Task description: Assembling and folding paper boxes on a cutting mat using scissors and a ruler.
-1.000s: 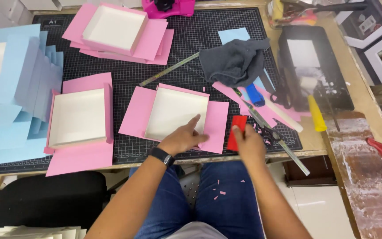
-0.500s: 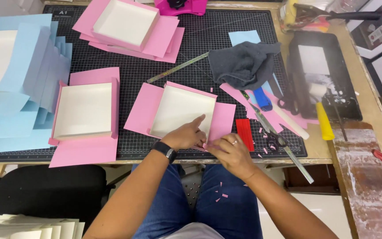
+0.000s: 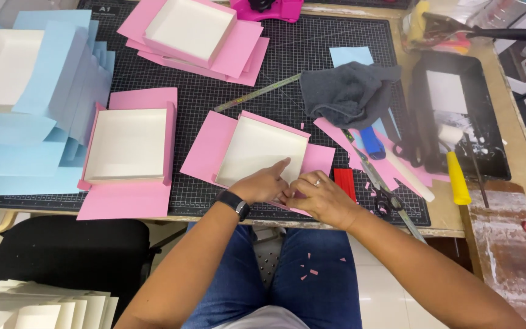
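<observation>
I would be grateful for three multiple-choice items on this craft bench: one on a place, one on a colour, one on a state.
1. Where does the grey cloth lie?
A. On the cutting mat, beyond the box being worked on
B. On the chair
C. In the black tray

2. What colour is the paper under the box at the hands?
A. Blue
B. Pink
C. Green

3. What are the hands doing?
A. Both lifted clear
B. Only one touching
C. Left hand and right hand pressing at the box's near corner

Answers: 1 A, it rests on the mat; 2 B, pink flaps show; 3 C, both hands meet there.
</observation>
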